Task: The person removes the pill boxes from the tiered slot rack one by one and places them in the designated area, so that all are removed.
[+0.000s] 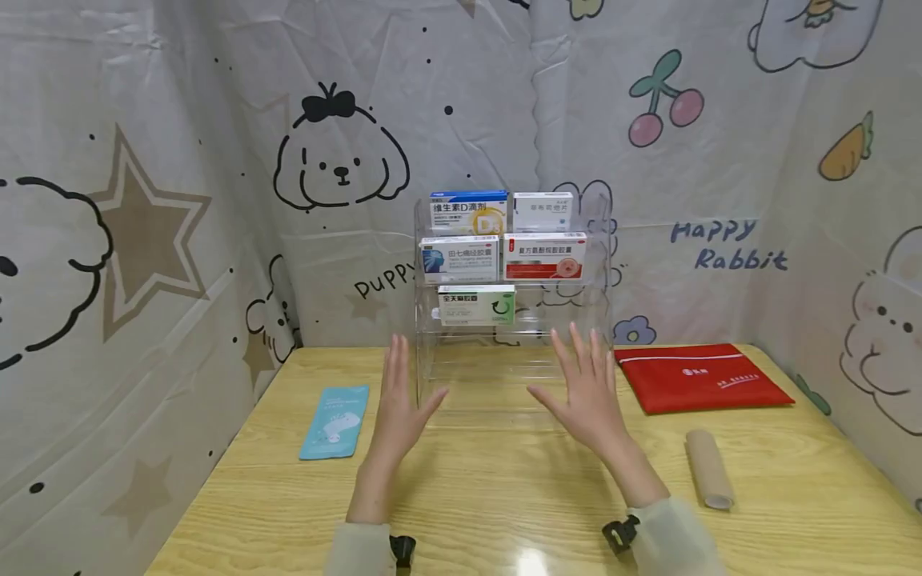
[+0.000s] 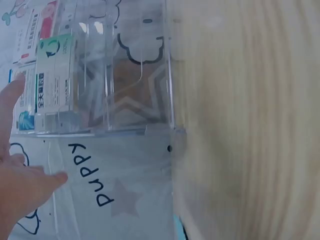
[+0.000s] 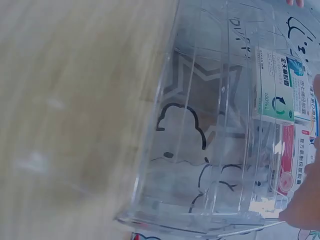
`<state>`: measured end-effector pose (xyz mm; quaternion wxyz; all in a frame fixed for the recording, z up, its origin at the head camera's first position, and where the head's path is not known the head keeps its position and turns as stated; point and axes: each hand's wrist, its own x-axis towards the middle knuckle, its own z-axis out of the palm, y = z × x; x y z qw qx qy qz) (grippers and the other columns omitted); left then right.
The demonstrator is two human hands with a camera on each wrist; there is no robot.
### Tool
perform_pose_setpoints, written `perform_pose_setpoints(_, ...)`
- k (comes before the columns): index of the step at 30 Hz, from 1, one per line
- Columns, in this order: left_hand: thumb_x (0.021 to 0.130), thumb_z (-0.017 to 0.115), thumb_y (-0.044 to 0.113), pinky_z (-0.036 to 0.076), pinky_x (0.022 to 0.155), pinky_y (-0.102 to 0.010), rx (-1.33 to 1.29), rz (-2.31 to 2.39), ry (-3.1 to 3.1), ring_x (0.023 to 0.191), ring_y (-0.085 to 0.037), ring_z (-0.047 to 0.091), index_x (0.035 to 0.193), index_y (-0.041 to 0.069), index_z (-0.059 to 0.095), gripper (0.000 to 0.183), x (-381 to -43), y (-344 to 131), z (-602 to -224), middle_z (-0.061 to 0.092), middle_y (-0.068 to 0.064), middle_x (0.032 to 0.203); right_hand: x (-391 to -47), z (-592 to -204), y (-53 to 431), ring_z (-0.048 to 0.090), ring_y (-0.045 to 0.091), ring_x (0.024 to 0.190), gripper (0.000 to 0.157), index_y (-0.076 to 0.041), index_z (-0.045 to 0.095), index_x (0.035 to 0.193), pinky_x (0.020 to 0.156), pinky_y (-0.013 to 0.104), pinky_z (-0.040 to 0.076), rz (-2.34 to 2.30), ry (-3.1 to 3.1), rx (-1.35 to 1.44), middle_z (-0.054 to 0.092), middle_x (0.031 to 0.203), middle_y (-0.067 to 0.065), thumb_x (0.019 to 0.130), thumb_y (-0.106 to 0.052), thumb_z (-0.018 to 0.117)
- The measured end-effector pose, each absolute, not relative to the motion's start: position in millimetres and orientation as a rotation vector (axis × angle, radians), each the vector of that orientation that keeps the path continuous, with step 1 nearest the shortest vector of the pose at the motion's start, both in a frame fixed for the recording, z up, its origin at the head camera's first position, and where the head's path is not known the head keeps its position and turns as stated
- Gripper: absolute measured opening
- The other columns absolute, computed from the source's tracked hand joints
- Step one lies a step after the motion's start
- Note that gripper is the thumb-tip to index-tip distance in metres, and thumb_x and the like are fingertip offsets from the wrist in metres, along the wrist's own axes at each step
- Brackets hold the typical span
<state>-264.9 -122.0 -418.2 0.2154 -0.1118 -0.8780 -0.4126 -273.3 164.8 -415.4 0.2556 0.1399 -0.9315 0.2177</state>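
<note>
A clear tiered display rack (image 1: 423,352) stands at the back middle of the table. On its top tier are a blue-and-white vitamin D box (image 1: 468,213) and a white medicine box (image 1: 543,211). Below them sit a grey-and-white medicine box (image 1: 459,259) and a red-and-white one (image 1: 544,258). One tier lower, a green-and-white medicine box (image 1: 476,306) lies on the left. My left hand (image 1: 398,412) is raised with straight fingers near the rack's left side. By its right front, my right hand (image 1: 585,396) has its fingers spread. Neither hand holds anything.
A light-blue flat packet (image 1: 334,422) lies on the wooden table (image 1: 504,496) at the left. To the right are a red zip pouch (image 1: 702,380) and a brown cardboard tube (image 1: 709,470). Patterned cloth (image 1: 475,96) hangs behind and at both sides.
</note>
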Motion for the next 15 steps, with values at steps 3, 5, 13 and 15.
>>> perform_pose_setpoints(3,0.088,0.074,0.028,0.023,0.122,-0.059,-0.305,-1.217,-2.426,0.152,-0.038,0.014,0.159,0.020,0.004,0.100,-269,-128,-414,0.004,-0.006,0.167,-279,-408,163,0.006,0.044,0.152,0.092,-0.026,0.017,0.158,0.119,0.073,0.011,0.637,-2.474,0.433,0.012,0.166,0.011,0.085,-0.050,0.068)
perform_pose_setpoints(5,0.087,0.075,0.027,0.029,0.120,-0.058,-0.283,-1.244,-2.425,0.148,-0.041,0.026,0.159,0.020,0.007,0.099,-271,-132,-413,0.010,-0.007,0.167,-284,-401,161,0.008,0.043,0.152,0.091,-0.025,0.019,0.158,0.118,0.074,0.015,0.691,-2.437,0.471,0.014,0.166,0.011,0.086,-0.046,0.070)
perform_pose_setpoints(13,0.083,0.078,0.019,0.043,0.114,-0.048,-0.221,-1.383,-2.387,0.139,-0.041,0.042,0.156,0.017,0.025,0.091,-280,-141,-411,0.030,-0.015,0.160,-307,-381,155,0.025,0.038,0.149,0.078,-0.014,0.033,0.153,0.118,0.065,0.028,0.923,-2.267,0.593,0.028,0.160,0.014,0.087,-0.021,0.074)
perform_pose_setpoints(15,0.082,0.079,0.015,0.043,0.114,-0.044,-0.233,-1.405,-2.380,0.141,-0.038,0.042,0.154,0.013,0.030,0.087,-284,-143,-412,0.035,-0.016,0.157,-315,-377,154,0.031,0.037,0.146,0.073,-0.011,0.037,0.151,0.117,0.062,0.033,0.940,-2.238,0.616,0.033,0.158,0.015,0.088,-0.018,0.074)
